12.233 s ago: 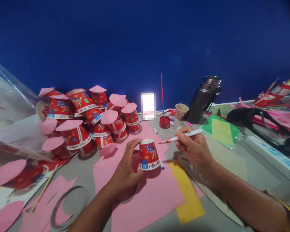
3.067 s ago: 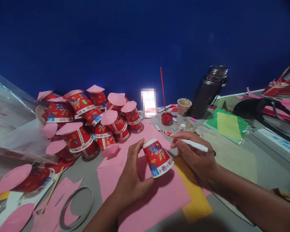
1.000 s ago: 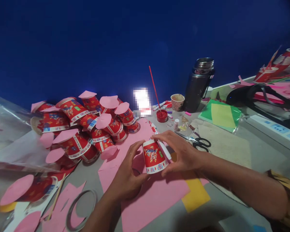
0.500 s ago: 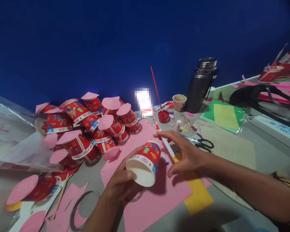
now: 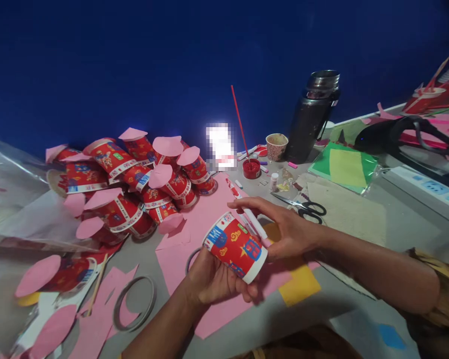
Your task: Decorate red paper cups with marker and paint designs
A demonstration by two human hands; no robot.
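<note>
My left hand [image 5: 222, 279] is closed round a red paper cup [image 5: 236, 243] from below. The cup is tilted, with its white base toward the lower right and its mouth out of sight. Over the cup's right side, my right hand [image 5: 290, 227] has its index finger stretched out and its thumb close to the base. A white pen [image 5: 256, 224] with a red-patterned end runs under that index finger and appears held between the fingers, partly hidden. Beneath both hands lies pink paper [image 5: 172, 254], with a yellow paper piece [image 5: 301, 286] near its right edge.
Red cups with pink paper discs [image 5: 115, 214] are piled at left. A tape roll [image 5: 116, 309] lies near my left forearm. Scissors [image 5: 310, 209], a red paint pot [image 5: 251, 169], a patterned cup [image 5: 277, 147], a dark flask [image 5: 310, 124] and a power strip [image 5: 430, 189] stand or lie beyond.
My left hand has turned the cup, so its open mouth no longer faces me and its printed side shows. My right hand has moved closer to the cup, and the pen has shifted with it.
</note>
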